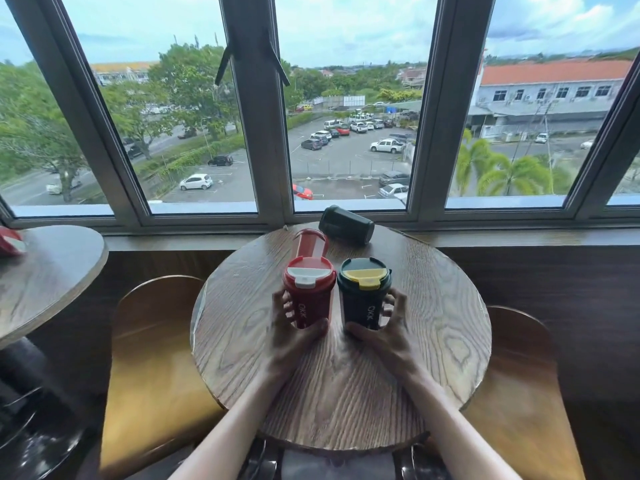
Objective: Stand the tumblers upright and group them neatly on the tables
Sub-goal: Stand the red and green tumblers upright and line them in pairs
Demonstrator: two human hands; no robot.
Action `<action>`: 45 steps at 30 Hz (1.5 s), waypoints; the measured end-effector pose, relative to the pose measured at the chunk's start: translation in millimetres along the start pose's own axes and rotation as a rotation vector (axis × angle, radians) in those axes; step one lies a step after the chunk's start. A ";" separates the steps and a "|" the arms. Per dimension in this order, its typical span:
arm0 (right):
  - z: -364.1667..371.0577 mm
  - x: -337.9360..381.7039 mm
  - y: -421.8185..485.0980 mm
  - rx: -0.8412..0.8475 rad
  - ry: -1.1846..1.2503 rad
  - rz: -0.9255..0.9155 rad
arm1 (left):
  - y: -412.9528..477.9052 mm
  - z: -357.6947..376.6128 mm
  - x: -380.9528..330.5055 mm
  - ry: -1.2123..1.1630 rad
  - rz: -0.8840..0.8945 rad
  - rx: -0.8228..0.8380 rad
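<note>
On the round wooden table [433,341], a red tumbler [308,292] with a white flip lid stands upright, and my left hand [294,334] grips its lower body. Touching it on the right stands a dark green tumbler [363,292] with a yellow flip lid, held low by my right hand [384,334]. Behind them a second red tumbler [310,242] lies on its side, partly hidden by the upright red one. A second dark green tumbler [346,225] lies on its side at the table's far edge by the window sill.
A second round table [52,278] stands at the left with a red object [10,240] on its far edge. Wooden chairs sit on the left [152,358] and right [519,375] of my table. A window sill and window frames run along the far side.
</note>
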State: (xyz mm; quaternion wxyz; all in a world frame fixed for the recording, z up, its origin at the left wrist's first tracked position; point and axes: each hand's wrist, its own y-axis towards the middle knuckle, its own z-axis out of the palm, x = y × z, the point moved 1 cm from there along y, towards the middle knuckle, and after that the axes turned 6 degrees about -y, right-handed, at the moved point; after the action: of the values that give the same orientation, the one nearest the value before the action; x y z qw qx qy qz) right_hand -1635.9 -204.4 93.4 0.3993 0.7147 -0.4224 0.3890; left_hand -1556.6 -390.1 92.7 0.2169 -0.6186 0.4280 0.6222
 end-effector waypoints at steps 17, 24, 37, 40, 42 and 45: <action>-43.1 73.0 61.5 0.133 0.044 0.179 | 143.1 -14.2 -26.8 0.069 -0.316 -0.051; -42.6 71.0 77.8 0.291 0.126 0.260 | 188.4 6.2 -33.8 0.234 -0.550 0.252; -34.9 55.5 86.2 0.279 0.237 0.309 | 165.8 -12.0 -35.2 0.039 -0.290 0.208; -33.1 53.9 86.4 0.270 0.251 0.302 | 154.3 -20.9 -34.4 0.075 -0.182 0.226; -32.9 54.6 85.6 0.277 0.261 0.296 | 148.5 -22.6 -31.8 0.057 -0.142 0.227; -33.4 55.8 85.5 0.289 0.258 0.286 | 144.3 -25.1 -32.2 -0.012 -0.152 0.255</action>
State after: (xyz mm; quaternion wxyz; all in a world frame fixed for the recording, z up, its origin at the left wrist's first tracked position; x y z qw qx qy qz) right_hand -1702.4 -218.5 176.6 0.2841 0.6417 -0.4047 0.5862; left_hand -1652.8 -479.8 164.9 0.3427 -0.6131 0.4539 0.5483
